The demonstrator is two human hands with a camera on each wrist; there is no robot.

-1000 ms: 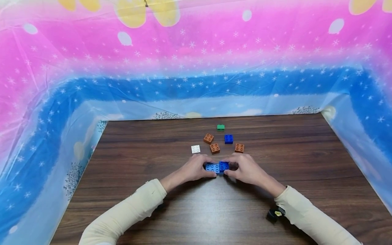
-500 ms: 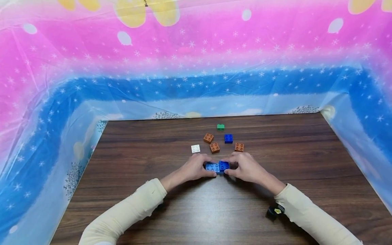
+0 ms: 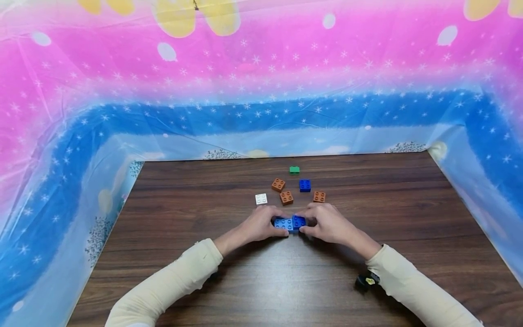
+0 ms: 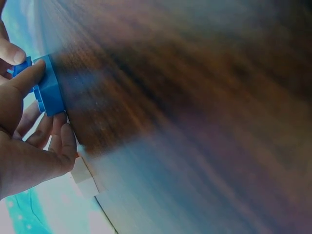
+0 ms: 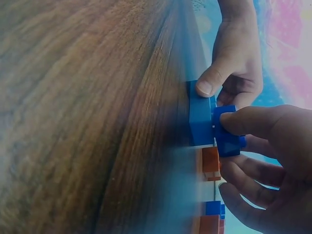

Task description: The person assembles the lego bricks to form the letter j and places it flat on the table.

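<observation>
A light blue brick (image 3: 283, 224) was positioned about midway between the left and right edges of the worktop (image 3: 192, 195). Its end toward the left edge was pinched between thumb and fingers by the left grip (image 3: 263, 222). A dark blue brick (image 3: 298, 221) was pinched by the right grip (image 3: 327, 222) and was held over the end toward the right edge. In the right wrist view, a narrow gap was shown between the two bricks; whether they were joined could not be determined.

A white brick (image 3: 261, 199) was located just beyond the left grip, toward the far edge. Two brown bricks (image 3: 287, 198) were placed between the white brick and a second dark blue brick (image 3: 304, 185). A third brown brick (image 3: 319, 196) was located just beyond the right grip. A green brick (image 3: 294, 170) was placed nearest the far edge, along which a patterned cloth (image 3: 261, 113) was hung.
</observation>
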